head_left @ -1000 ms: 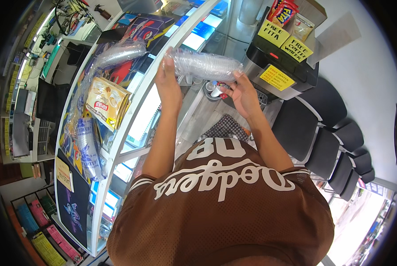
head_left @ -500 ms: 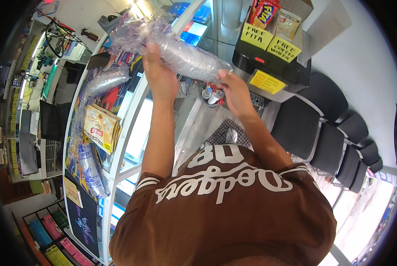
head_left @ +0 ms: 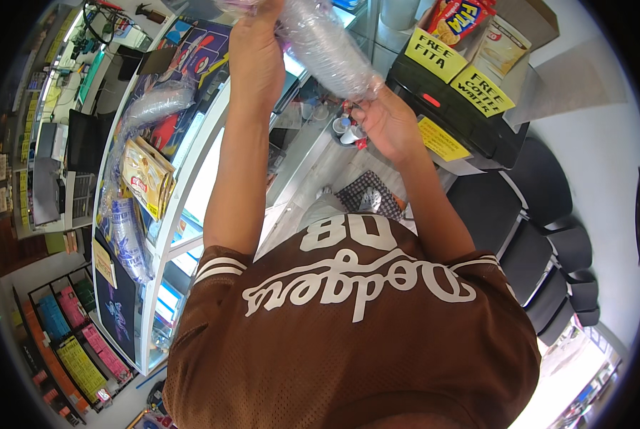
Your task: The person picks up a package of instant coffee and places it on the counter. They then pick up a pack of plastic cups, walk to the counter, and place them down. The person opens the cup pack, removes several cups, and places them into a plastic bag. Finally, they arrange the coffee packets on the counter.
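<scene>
Have raised a long cylindrical bundle (head_left: 327, 50) of nested clear plastic pieces in crinkled transparent wrap toward the top edge of view since half a second ago, and tipped it more steeply; have reached farther up with the bare left hand (head_left: 258, 61) too; now hold the bundle slantwise in the air, with its upper end cut off by the edge of view; grip it there with the left hand, with fingertips partly hidden; pinch its lower end with the bare right hand (head_left: 390, 121), closed on the wrap; keep both hands apart, clamped on the same bundle.

Have at left a white-framed glass display counter (head_left: 166, 249), bearing a second clear-wrapped bundle (head_left: 161, 104), flat gold-and-white sachet packs (head_left: 145, 179) and a slim clear sleeve printed in blue (head_left: 128, 239); have at right, just beyond the right hand, a boxy black machine (head_left: 405, 84) with a yellow paper sign (head_left: 441, 139) on its front; beyond that, near a white wall (head_left: 602, 171), see a row of black chairs (head_left: 484, 204); wear a brown jersey (head_left: 355, 365) with white lettering.
</scene>
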`<state>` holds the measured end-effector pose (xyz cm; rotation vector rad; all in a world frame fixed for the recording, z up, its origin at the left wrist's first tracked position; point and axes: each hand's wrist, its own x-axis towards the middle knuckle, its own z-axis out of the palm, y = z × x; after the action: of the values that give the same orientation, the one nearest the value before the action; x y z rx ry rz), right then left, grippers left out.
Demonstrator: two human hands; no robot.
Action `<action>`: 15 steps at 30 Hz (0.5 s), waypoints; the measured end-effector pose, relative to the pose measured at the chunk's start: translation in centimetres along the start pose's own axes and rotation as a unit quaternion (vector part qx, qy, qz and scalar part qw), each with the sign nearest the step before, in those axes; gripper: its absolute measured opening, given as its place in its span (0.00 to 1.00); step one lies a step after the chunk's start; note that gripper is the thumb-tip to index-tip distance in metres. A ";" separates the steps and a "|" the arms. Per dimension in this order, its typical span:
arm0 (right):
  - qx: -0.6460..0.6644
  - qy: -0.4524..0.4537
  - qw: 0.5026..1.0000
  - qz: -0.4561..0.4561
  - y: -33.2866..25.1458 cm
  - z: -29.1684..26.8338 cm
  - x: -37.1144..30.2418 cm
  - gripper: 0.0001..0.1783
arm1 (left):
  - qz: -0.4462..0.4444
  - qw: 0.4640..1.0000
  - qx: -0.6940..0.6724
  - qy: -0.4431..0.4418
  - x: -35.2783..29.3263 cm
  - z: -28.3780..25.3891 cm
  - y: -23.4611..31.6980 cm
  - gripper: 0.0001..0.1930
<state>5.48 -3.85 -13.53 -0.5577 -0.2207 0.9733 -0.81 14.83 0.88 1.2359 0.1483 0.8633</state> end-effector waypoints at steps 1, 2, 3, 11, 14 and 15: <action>0.003 0.001 1.000 0.003 -0.3 0.0 0.3 0.26 | -0.013 0.996 0.084 0.023 0.9 -2.1 -0.6 0.17; 0.006 0.005 1.000 0.006 -0.5 0.1 0.5 0.28 | 0.065 0.970 0.235 0.003 1.7 -3.0 -0.5 0.17; 0.009 0.000 1.000 0.008 -0.7 0.2 0.7 0.29 | 0.140 0.914 0.380 -0.018 2.4 -3.8 -0.4 0.17; -0.071 -0.090 0.993 -0.021 -4.8 5.7 2.6 0.27 | 0.099 0.984 0.100 -0.114 5.7 -1.7 2.2 0.19; -0.050 -0.071 0.996 -0.033 -4.4 5.8 3.7 0.26 | 0.129 0.871 0.464 -0.099 8.3 -5.5 3.2 0.20; -0.076 -0.052 0.995 -0.045 -3.9 6.3 3.3 0.25 | 0.162 0.822 0.541 -0.074 8.0 -6.0 3.7 0.20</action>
<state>7.47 -0.64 -6.31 -0.6310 -0.4120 0.9027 -0.42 24.83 4.66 2.4507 0.3366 0.9931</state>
